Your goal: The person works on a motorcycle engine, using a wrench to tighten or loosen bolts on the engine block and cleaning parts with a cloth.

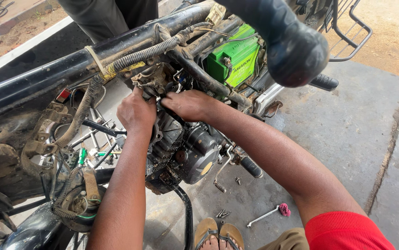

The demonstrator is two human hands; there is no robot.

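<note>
Sandals (219, 233) sit at the bottom edge of the view, with loose screws (223, 214) and a thin wrench (264, 215) on the concrete floor (347, 134) at about 3 o'clock from them.

Above these, at 12 o'clock from the sandals, stands the engine (185, 150) of a stripped motorcycle. It is a dark metal block, grimy and oily-looking. Judged from its bulk, it is heavy and rigid; its surface is probably slippery. The finned upper part and casing edges appear to offer the firmest grip.

The left hand (136, 111) and the right hand (190, 104) are close together on top of the engine, fingers curled down into the gap beneath the frame tube (70, 65). Whether they clamp a part cannot be told; the fingertips are hidden.

At 9 o'clock from the hands, a ribbed cable sleeve (86, 99) hangs from the frame; it looks soft and flexible. At 1 o'clock sits a green battery (236, 58), a hard box, likely dense and best lifted by its sides. A black handlebar grip (292, 46) crosses in front of it, near the camera. Farther back stands another person (107, 14).
</note>
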